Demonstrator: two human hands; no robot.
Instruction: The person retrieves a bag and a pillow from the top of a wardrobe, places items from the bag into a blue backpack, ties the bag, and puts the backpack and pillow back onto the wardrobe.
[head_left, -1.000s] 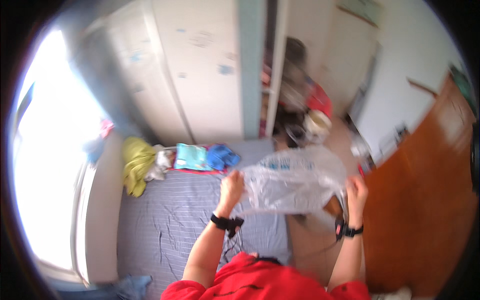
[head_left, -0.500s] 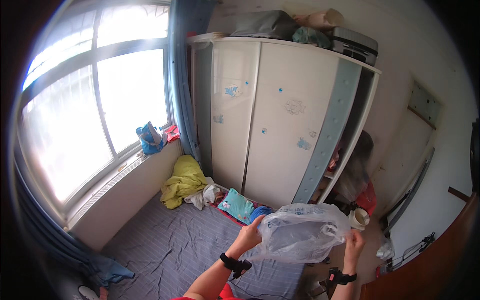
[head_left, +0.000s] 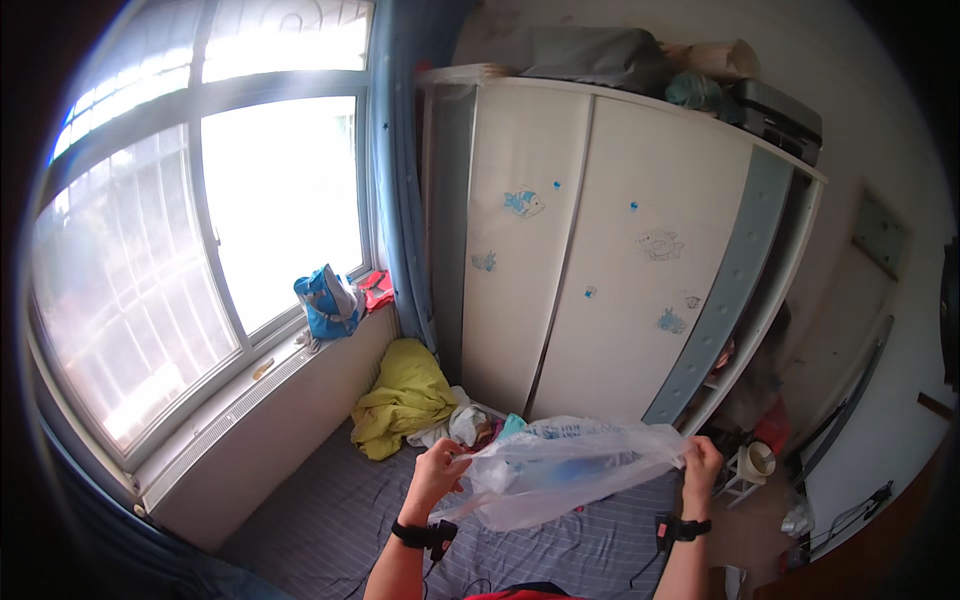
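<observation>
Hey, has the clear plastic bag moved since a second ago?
Yes, the plastic bag has shifted left against the bed: much of it showed past the right edge, now little does.

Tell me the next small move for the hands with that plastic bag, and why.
I'd probably ease the left hand slightly toward the right hand without letting go: they grip opposite ends of the translucent plastic bag, which looks drawn out sideways above the striped bed, so a little slack might let its sides part.
</observation>
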